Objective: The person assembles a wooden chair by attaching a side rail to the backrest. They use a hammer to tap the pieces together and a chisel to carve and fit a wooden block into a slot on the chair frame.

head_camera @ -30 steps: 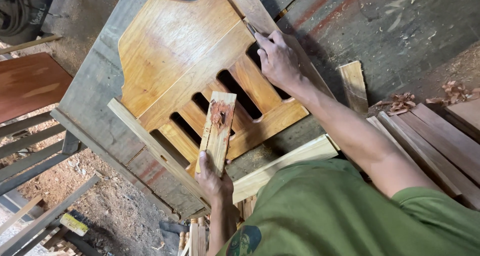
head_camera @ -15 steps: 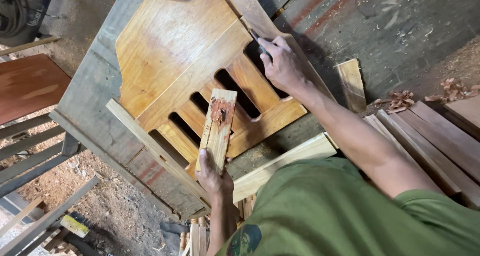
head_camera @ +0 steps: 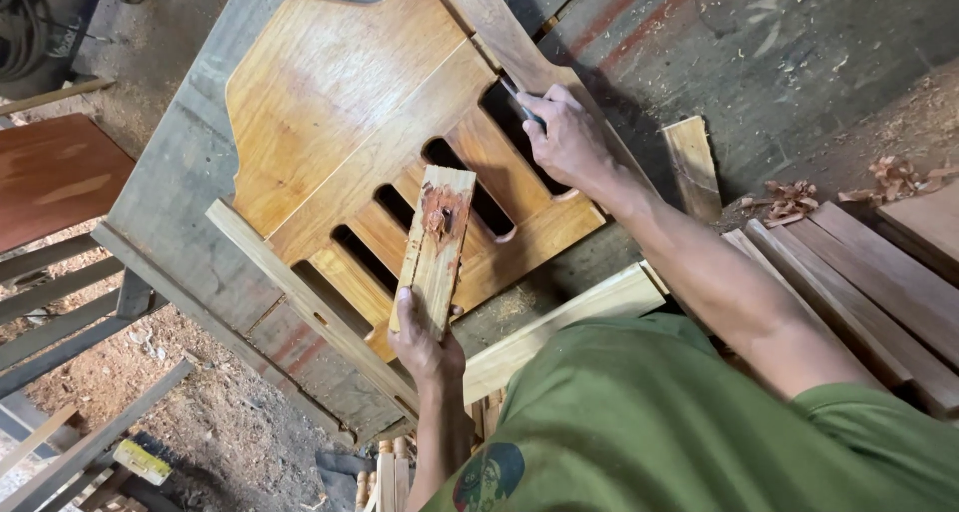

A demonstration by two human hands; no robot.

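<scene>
My left hand (head_camera: 420, 334) gripped a short wooden offcut (head_camera: 436, 244), smeared reddish near its top, over the slatted wooden panel (head_camera: 340, 132) on the table (head_camera: 180, 182). My right hand (head_camera: 565, 137) pressed a thin tool (head_camera: 521, 102) against the panel's edge.

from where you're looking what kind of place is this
Most likely a woodworking or furniture shop. A slatted wooden panel lies on a rough workbench, the left hand holds a paste-smeared wood offcut, and wood shavings lie by stacked planks.
</scene>
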